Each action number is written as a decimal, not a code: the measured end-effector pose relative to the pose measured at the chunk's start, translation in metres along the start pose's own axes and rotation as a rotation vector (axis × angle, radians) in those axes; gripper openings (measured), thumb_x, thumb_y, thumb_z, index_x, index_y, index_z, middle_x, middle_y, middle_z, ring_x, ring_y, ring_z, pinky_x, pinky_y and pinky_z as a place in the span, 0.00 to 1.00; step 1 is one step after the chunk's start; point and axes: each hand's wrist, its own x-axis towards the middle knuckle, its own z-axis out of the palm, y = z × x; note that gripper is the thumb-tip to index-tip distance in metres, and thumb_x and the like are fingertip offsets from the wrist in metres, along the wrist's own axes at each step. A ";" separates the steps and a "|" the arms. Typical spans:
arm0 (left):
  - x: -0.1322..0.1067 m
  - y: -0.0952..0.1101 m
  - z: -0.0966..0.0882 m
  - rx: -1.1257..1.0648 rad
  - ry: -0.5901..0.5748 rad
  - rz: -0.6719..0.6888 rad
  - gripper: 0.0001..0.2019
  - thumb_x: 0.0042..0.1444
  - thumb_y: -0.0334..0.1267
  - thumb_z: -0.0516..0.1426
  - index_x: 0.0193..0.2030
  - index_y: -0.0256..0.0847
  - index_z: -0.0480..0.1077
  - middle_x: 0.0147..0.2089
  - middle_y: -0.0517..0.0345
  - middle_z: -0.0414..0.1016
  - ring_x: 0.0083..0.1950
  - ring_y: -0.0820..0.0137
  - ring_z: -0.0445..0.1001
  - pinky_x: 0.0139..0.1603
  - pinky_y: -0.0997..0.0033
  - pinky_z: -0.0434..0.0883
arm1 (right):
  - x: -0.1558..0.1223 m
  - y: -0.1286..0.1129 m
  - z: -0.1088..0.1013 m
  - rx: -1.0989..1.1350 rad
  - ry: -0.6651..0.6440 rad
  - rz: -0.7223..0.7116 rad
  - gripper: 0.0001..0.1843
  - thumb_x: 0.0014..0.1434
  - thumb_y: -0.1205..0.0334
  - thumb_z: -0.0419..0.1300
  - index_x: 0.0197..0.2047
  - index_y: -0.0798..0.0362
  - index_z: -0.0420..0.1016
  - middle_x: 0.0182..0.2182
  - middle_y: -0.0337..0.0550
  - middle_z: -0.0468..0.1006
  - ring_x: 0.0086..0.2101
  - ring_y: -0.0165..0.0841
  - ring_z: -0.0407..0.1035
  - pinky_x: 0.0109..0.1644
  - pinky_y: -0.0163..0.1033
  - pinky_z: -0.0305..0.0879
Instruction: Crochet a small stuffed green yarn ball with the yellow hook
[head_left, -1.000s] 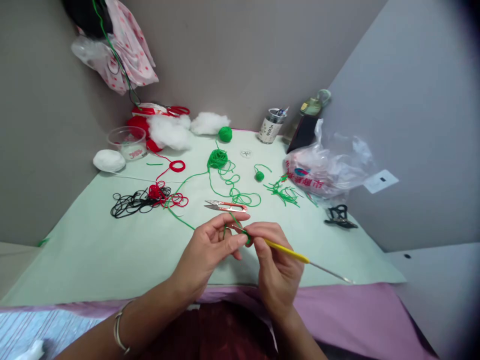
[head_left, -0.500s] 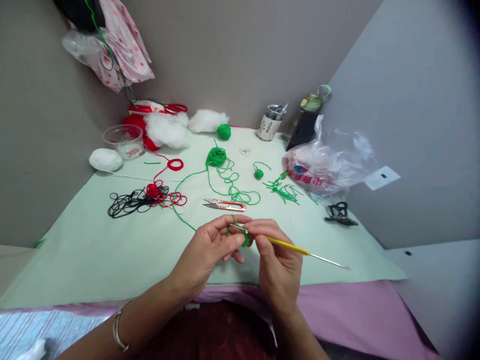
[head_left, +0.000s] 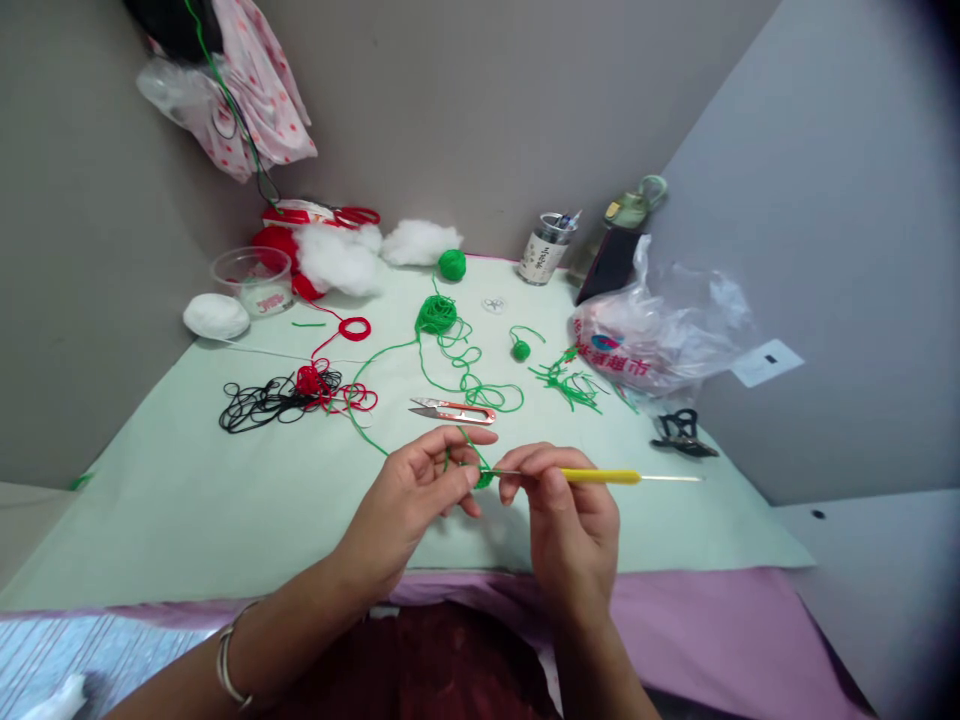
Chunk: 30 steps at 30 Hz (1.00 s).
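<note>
My left hand (head_left: pixel 424 490) pinches a small green crochet piece (head_left: pixel 484 479) between thumb and fingers, with green yarn running over its raised index finger. My right hand (head_left: pixel 574 520) is closed around a crochet hook (head_left: pixel 600 476) with a yellow handle, held nearly level. The hook's thin metal tip points left and meets the top of the crochet piece; whether it passes through a stitch is too small to tell. From my left hand the strand leads back to a loose heap of green yarn (head_left: pixel 436 315). Orange-handled thread snips (head_left: pixel 452 411) lie just beyond my hands.
A black and red yarn tangle (head_left: pixel 262 402) lies left, near a red crocheted ring (head_left: pixel 355 329). White stuffing (head_left: pixel 341 262), a clear tub (head_left: pixel 251 280) and a pen cup (head_left: pixel 546 250) stand behind. Green yarn scraps (head_left: pixel 571 385), a plastic bag (head_left: pixel 652 335) and a hair clip (head_left: pixel 682 433) are right.
My right hand has moved right, drawing the hook back from the crochet piece and turning it from slanted to nearly level. My left hand keeps its hold; the view has shifted slightly.
</note>
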 end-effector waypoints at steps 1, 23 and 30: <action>0.000 0.000 0.000 0.010 0.001 0.008 0.15 0.62 0.42 0.64 0.55 0.47 0.80 0.39 0.62 0.71 0.33 0.76 0.74 0.36 0.73 0.67 | -0.002 -0.002 -0.001 -0.071 -0.011 -0.038 0.11 0.73 0.64 0.55 0.42 0.50 0.79 0.38 0.43 0.81 0.32 0.31 0.74 0.38 0.39 0.73; 0.000 0.003 0.001 0.198 0.054 0.088 0.18 0.60 0.40 0.65 0.57 0.45 0.79 0.31 0.61 0.72 0.33 0.71 0.71 0.37 0.72 0.67 | -0.012 -0.008 -0.001 -0.504 -0.110 -0.333 0.13 0.70 0.73 0.54 0.47 0.49 0.77 0.39 0.44 0.82 0.43 0.36 0.77 0.46 0.42 0.75; -0.001 0.001 0.003 0.233 0.104 0.194 0.22 0.58 0.34 0.66 0.60 0.53 0.78 0.48 0.59 0.73 0.31 0.77 0.62 0.38 0.74 0.65 | -0.011 -0.005 0.007 -0.280 -0.015 -0.228 0.13 0.73 0.70 0.52 0.43 0.49 0.77 0.38 0.44 0.81 0.37 0.36 0.77 0.42 0.44 0.74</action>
